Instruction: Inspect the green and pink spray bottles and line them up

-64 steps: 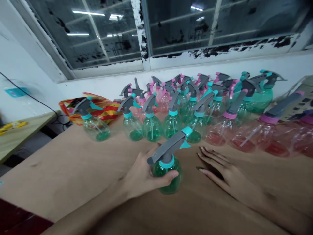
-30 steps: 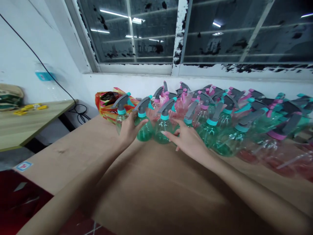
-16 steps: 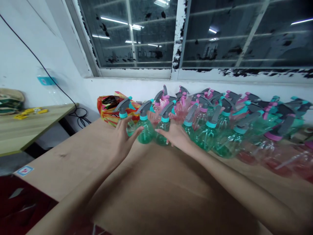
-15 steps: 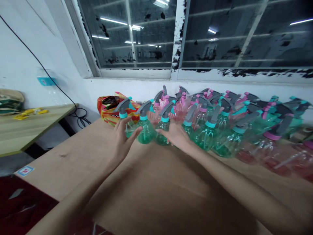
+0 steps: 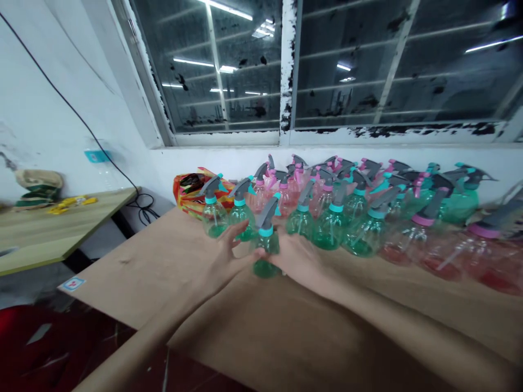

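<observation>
A green spray bottle (image 5: 266,247) with a grey trigger and teal collar stands on the brown table (image 5: 163,272), pulled out a little from the row. My left hand (image 5: 226,258) cups its left side and my right hand (image 5: 296,258) cups its right side, fingers curved round the body. Behind it stand several more green spray bottles (image 5: 327,231) in a row, and pink spray bottles (image 5: 408,239) fill the space toward the wall and the right.
A red and yellow striped bag (image 5: 190,188) lies at the back left of the table. A second wooden table (image 5: 44,234) stands at the left with yellow items and a cable by the wall. A window runs above the bottles.
Both hands reached into the front row, closed round one green bottle and drew it toward me. The view tilted up slightly.
</observation>
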A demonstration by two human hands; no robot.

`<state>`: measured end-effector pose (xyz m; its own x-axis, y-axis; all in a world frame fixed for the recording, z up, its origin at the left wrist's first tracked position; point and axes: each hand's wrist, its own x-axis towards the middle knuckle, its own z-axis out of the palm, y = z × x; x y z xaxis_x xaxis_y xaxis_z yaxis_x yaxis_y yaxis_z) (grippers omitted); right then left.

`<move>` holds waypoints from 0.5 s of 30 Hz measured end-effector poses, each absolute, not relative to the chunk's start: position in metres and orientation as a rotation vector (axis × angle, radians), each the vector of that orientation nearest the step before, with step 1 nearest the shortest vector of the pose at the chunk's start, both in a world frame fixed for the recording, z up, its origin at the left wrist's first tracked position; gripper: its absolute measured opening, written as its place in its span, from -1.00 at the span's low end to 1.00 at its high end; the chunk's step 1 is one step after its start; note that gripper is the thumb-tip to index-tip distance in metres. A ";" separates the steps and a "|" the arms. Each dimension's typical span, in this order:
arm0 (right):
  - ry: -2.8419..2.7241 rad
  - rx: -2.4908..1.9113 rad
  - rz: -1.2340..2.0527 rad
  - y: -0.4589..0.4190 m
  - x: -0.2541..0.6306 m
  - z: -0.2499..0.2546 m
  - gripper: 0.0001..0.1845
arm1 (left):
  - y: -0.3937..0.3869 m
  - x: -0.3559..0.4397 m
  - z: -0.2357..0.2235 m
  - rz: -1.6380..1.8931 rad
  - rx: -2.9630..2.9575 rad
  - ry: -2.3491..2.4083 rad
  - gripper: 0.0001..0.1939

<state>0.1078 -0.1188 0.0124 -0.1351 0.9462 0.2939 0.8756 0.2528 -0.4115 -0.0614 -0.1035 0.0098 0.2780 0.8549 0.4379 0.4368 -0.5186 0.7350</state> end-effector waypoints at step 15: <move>-2.074 -1.800 0.001 -0.228 0.210 -0.001 -0.30 | -0.157 0.081 0.015 0.993 2.177 0.787 -0.63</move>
<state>0.2104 -0.2279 -0.0005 -0.0969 0.9521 0.2902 0.9518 0.1738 -0.2526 0.0810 -0.1567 0.0147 0.5413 0.7194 0.4353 0.2593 -0.6353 0.7274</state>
